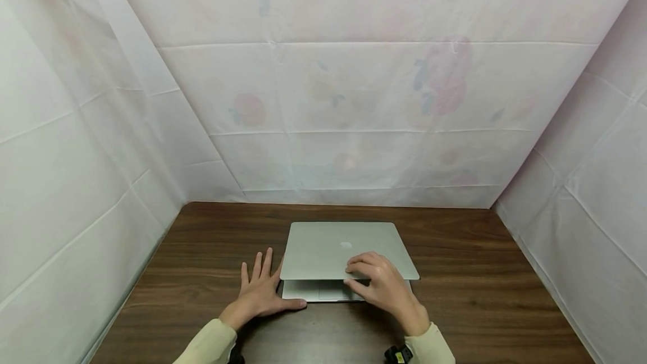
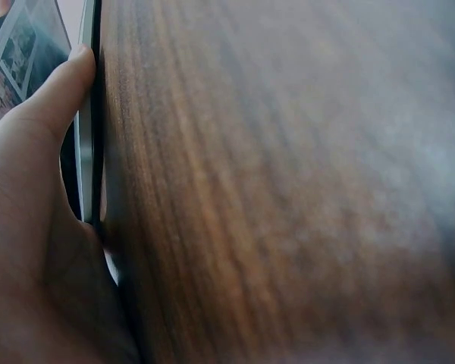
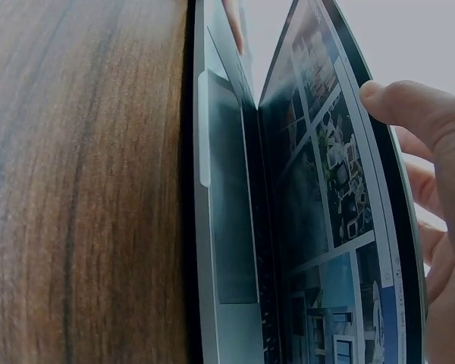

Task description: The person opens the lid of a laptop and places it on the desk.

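A silver laptop lies on the wooden table with its lid partly raised. My right hand pinches the lid's front edge, thumb on the screen side and fingers on the outer side. In the right wrist view, the lit screen shows a grid of pictures above the trackpad and a dark strip of keyboard. At the laptop's front left corner is my left hand, fingers spread out. Its thumb rests on the front edge of the base, and the index fingertip is partly hidden by the lid.
The dark wooden table extends on both sides of the laptop. Pale printed sheets form a back wall, a left wall and a right wall around it.
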The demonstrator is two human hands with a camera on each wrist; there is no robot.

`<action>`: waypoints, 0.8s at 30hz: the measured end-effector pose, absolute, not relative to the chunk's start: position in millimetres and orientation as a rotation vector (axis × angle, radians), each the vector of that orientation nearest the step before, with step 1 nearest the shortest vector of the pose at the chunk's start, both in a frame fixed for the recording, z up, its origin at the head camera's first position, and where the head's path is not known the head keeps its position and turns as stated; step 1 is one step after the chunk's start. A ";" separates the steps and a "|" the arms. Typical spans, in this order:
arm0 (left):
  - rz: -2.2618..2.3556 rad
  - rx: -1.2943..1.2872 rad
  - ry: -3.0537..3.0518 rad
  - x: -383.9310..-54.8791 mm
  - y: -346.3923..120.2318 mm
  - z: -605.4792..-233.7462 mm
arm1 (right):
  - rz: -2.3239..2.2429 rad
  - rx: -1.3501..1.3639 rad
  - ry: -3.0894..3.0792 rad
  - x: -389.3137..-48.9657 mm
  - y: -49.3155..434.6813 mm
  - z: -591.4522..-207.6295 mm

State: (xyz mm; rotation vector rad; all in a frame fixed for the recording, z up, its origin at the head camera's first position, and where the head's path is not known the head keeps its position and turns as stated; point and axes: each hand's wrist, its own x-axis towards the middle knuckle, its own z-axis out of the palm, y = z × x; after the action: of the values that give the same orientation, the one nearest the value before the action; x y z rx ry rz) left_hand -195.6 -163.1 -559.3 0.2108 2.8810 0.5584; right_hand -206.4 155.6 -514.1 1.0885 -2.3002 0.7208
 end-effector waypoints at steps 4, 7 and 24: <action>0.522 0.204 2.875 -196.7 -163.8 -562.5 | 0.734 1.071 -2.326 -206.4 155.3 -512.0; 0.513 0.209 2.872 -197.4 -164.9 -564.3 | 0.736 1.067 -2.325 -207.0 155.1 -510.5; 0.530 0.225 2.900 -197.4 -165.8 -571.5 | 0.727 1.052 -2.297 -210.9 155.3 -505.3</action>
State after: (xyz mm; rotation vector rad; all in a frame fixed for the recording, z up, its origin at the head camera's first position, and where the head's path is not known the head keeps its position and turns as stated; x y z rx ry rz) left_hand -197.4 -165.8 -571.5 0.2248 2.8996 0.5305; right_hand -210.9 155.3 -505.3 1.0523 -2.2970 0.7266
